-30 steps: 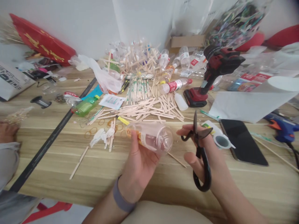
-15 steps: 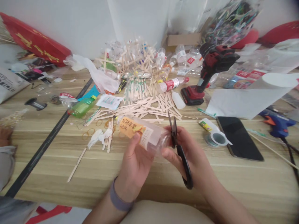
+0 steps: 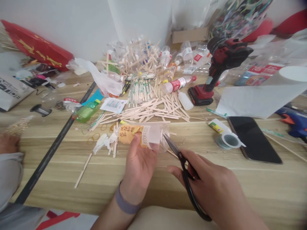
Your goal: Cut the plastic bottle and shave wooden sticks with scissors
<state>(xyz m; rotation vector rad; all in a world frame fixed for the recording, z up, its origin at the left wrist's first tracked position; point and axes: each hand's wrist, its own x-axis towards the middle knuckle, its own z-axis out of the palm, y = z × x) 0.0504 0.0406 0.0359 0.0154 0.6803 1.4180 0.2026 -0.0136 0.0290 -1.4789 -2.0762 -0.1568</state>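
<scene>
A clear plastic bottle (image 3: 153, 135) with an orange label lies on its side in my left hand (image 3: 141, 163), the thumb pressed on the label and the bottle's base facing right. Black-handled scissors (image 3: 176, 150) are gripped in my right hand (image 3: 213, 185), some fingers inside the handle and the thumb stretched out to the left. The scissor blades look closed, and their tip is at the bottle's base end; whether it touches the plastic I cannot tell. Below the bottle's neck are crumpled white tissue (image 3: 102, 142) and a few wooden sticks (image 3: 115, 145).
Loose wooden sticks (image 3: 148, 111) spread behind the bottle. A red-and-black cordless drill (image 3: 213, 70) stands at back right. A black phone (image 3: 255, 139), a wire spool (image 3: 227, 142) and a blue glue gun (image 3: 297, 123) lie to the right. Another person's hand (image 3: 9, 143) rests at far left.
The scissors have turned from upright, beside the bottle's base, to pointing up-left at it. My right hand has moved right and down, away from the bottle, which now lies more level.
</scene>
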